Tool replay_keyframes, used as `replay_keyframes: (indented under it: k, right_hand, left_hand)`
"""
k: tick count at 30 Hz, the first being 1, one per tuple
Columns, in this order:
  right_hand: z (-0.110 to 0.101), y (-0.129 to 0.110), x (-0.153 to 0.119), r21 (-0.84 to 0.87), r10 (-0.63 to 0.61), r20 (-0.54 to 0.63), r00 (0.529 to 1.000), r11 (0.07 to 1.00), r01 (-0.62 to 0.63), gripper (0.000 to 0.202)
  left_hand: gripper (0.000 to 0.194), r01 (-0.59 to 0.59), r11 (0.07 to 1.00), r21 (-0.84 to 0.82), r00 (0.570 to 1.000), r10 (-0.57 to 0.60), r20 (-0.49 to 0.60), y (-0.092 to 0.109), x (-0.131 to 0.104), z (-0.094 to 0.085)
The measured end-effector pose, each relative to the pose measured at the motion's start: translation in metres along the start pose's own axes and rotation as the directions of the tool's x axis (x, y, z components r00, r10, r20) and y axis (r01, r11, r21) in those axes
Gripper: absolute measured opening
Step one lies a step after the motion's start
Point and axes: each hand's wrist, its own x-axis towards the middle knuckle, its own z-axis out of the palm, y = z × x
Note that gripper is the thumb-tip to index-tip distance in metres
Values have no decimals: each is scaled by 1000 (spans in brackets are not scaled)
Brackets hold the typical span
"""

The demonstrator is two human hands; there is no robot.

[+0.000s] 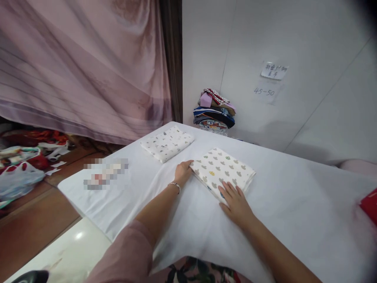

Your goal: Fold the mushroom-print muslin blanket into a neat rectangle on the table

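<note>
A folded white cloth with grey mushroom-like shapes [221, 166] lies flat on the white-covered table [282, 220]. At its left corner my left hand [183, 173] has its fingers closed on the cloth's edge. My right hand [235, 202] rests on the near edge of the same cloth, fingers spread and flat. Farther back and to the left lies a second folded white cloth with small dark prints [167, 143], touched by neither hand.
A blurred-out item [104, 174] lies at the table's left. Behind the table stands a pile of folded fabrics [214, 112] against the wall. A pink curtain [88, 67] hangs at the left, above plastic bags [20, 181]. Something red [369, 206] shows at the right edge.
</note>
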Motion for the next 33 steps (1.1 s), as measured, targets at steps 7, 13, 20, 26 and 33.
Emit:
replay_keyframes:
  k: [7,13,20,26,33]
  right_hand:
    - [-1,-3,1,-27,1,-3,1000,1000,-1,53]
    - [-2,-2,0,25,-7,15,1000,1000,6,54]
    - [0,-2,0,40,-24,-17,1000,999,25,55]
    - [-1,-3,1,21,-15,-14,1000,1000,16,58]
    - [0,-3,0,31,-17,-5,1000,999,17,57]
  left_hand:
    - [49,155,982,-106,988,-154,17,-1,2,-3]
    - [52,127,991,-38,991,-128,-37,0,-7,-6]
    - [48,174,974,-143,976,-150,161,3,2,-27]
    - [44,-241,966,95,970,242,1,43,6,-15]
    - [62,-267,903,337,940,168,297,50,13,24]
